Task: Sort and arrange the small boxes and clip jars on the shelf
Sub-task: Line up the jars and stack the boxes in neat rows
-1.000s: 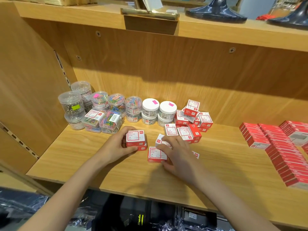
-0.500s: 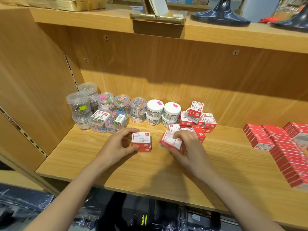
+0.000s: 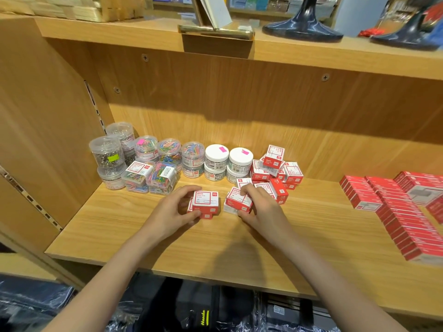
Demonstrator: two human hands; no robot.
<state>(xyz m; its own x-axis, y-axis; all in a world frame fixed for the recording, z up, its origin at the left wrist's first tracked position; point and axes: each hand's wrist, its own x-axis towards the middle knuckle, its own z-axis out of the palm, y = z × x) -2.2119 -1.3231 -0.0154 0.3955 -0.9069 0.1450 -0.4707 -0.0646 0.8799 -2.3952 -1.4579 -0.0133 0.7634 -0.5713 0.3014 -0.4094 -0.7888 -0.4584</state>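
Left hand (image 3: 172, 212) grips my small stack of boxes (image 3: 203, 204) at frame centre, while right hand (image 3: 261, 207) pinches a tilted box (image 3: 238, 201) just right of it.

The shelf (image 3: 239, 255) is smooth matt wood-grain; the clip jars (image 3: 106, 149) are clear glossy plastic; the small boxes (image 3: 206, 202) look like printed card.

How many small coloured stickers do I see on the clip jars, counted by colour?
Pink stickers: 3
Yellow-green stickers: 1
Total: 4
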